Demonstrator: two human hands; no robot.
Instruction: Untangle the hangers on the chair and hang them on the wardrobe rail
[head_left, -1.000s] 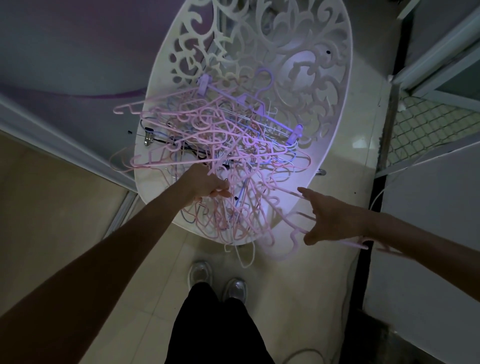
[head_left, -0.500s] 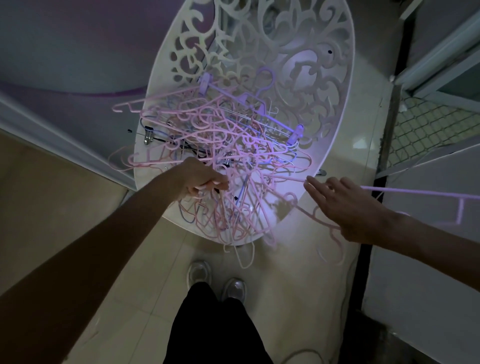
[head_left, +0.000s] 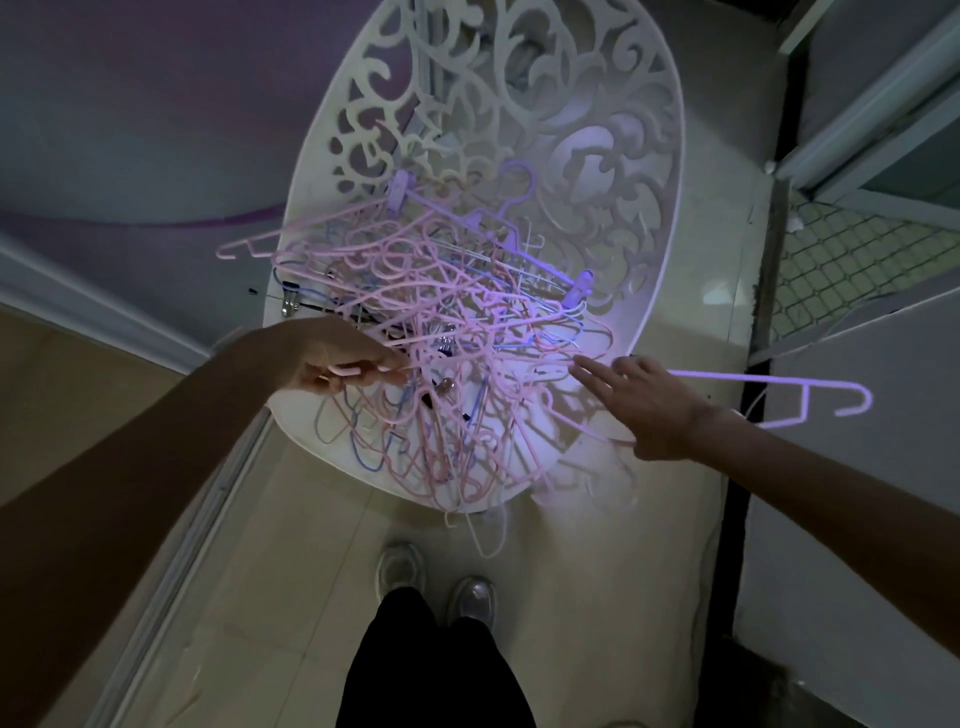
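Observation:
A tangled pile of pink, blue and purple hangers (head_left: 457, 322) lies on the seat of a white chair with a cut-out scroll back (head_left: 623, 130). My left hand (head_left: 322, 353) is at the pile's left side, pinching the end of a pink hanger (head_left: 348, 370) that runs into the tangle. My right hand (head_left: 649, 400) is at the pile's right edge, fingers stretched toward the heap. A pale pink hanger (head_left: 779, 378) sticks out to the right from under this hand, hook end in the air. The grip itself is hidden beneath the palm.
My shoes (head_left: 441, 582) stand on the tiled floor just in front of the chair. A white hanger (head_left: 488, 535) dangles off the seat's front edge. A wire-mesh panel (head_left: 852, 265) and frame are at the right, a wall with skirting (head_left: 104, 317) at the left.
My right hand pulled one pink hanger out to the right, clear of the pile, then moved back toward the heap. The left hand kept its hold at the pile's left side.

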